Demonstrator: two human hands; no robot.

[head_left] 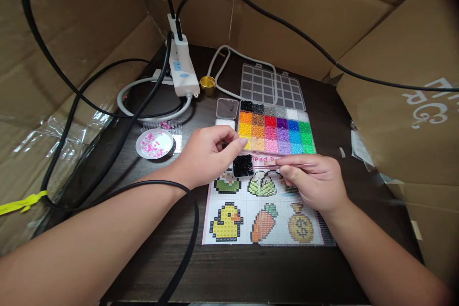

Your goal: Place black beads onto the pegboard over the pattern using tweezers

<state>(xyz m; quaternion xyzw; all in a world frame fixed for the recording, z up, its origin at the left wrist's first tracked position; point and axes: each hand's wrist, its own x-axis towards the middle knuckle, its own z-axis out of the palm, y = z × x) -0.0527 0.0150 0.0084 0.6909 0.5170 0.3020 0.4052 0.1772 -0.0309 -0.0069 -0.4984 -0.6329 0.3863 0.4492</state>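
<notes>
My left hand is closed, thumb against fingers, at the back edge of a small clear box of black beads, apparently pinching its see-through lid. From the right, my right hand grips a pair of pink tweezers, whose tips reach the black beads. Beneath both lies a pattern sheet printed with a chick, a carrot and a money bag, its right part covered by a clear pegboard. Just behind stands a sectioned bead case full of coloured beads, its lid folded back.
A white dish of pink and white beads rests on another pegboard at left. Behind are a small open box, a gold cup and a power strip. A black cable loops over my left forearm. Cardboard walls surround the table.
</notes>
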